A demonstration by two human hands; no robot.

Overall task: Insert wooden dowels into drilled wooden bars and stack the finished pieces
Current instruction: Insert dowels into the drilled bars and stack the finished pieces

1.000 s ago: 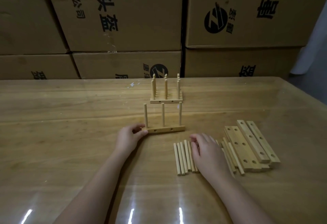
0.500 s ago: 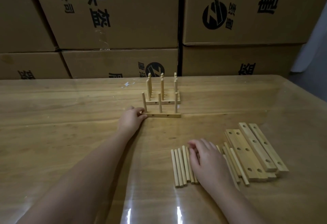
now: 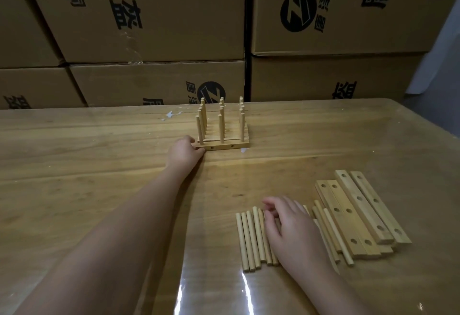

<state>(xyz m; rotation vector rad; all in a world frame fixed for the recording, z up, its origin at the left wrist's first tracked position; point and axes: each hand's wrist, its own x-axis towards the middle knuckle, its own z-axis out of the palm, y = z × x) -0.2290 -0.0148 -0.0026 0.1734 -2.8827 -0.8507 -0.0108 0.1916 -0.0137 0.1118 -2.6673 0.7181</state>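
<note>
A finished wooden bar (image 3: 229,146) with three upright dowels stands far out on the table, pressed against the row of earlier finished pieces (image 3: 224,125) behind it. My left hand (image 3: 184,151) reaches out and grips the bar's left end. Nearer to me, several loose dowels (image 3: 251,237) lie side by side. My right hand (image 3: 290,227) rests on them with relaxed fingers. More dowels lie partly hidden under that hand. To the right sits a pile of drilled bars (image 3: 358,212), each with three holes.
The wooden table (image 3: 74,165) has a glossy clear cover. Stacked cardboard boxes (image 3: 154,16) form a wall right behind its far edge. White scraps (image 3: 171,114) lie near that edge. The table's right edge (image 3: 428,120) slants away.
My left hand has pushed the finished bar away from me until it met the row of earlier pieces. My right hand has stayed on the loose dowels.
</note>
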